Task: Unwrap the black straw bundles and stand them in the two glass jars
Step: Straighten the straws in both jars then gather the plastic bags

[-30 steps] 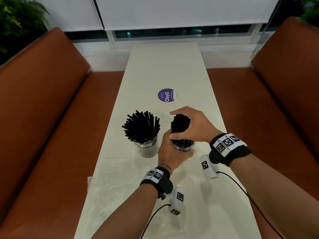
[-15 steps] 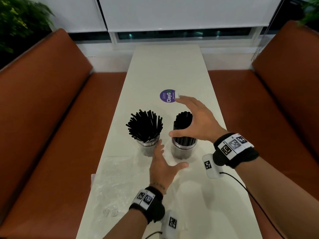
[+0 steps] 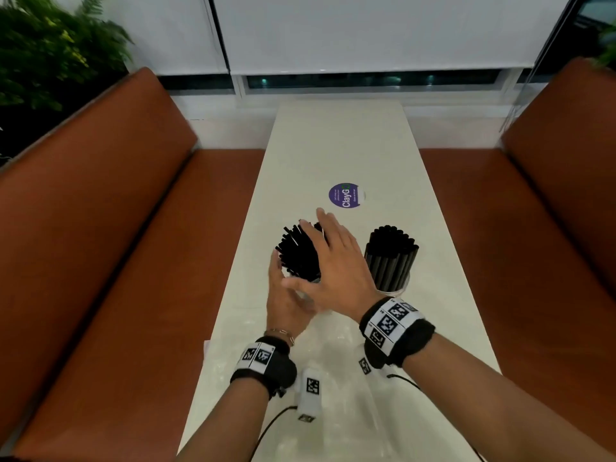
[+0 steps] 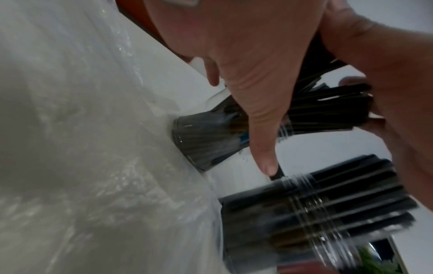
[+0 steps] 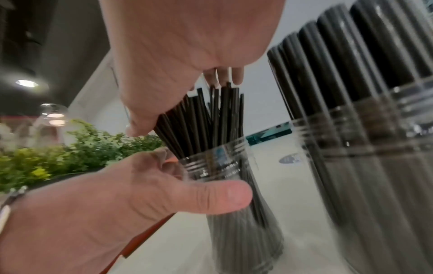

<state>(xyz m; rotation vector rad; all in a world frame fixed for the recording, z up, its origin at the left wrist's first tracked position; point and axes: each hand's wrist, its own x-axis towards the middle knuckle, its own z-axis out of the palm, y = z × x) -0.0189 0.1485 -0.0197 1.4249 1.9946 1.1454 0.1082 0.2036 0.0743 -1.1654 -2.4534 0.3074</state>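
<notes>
Two glass jars stand mid-table in the head view. Thin black straws [image 3: 296,251] fan out of the left jar [image 5: 222,166]. Thick black straws [image 3: 390,251] stand bunched in the right jar [image 3: 393,285]. My right hand [image 3: 330,258] lies over the thin straws with straight fingers, fingertips at their tops and thumb against their side, as the right wrist view shows [image 5: 187,55]. My left hand [image 3: 286,305] cups the left jar, thumb across its front and fingers behind its rim [image 5: 117,213]. Nothing touches the right jar.
Crumpled clear plastic wrap [image 3: 333,388] lies on the white table [image 3: 340,145] under my wrists. A purple round sticker [image 3: 345,195] sits beyond the jars. Brown benches [image 3: 100,261] flank the table on both sides, with a plant [image 3: 50,55] at the far left.
Both hands let go of the right jar and its thick straws and moved left. The right hand now covers the thin straws; the left hand holds the left jar.
</notes>
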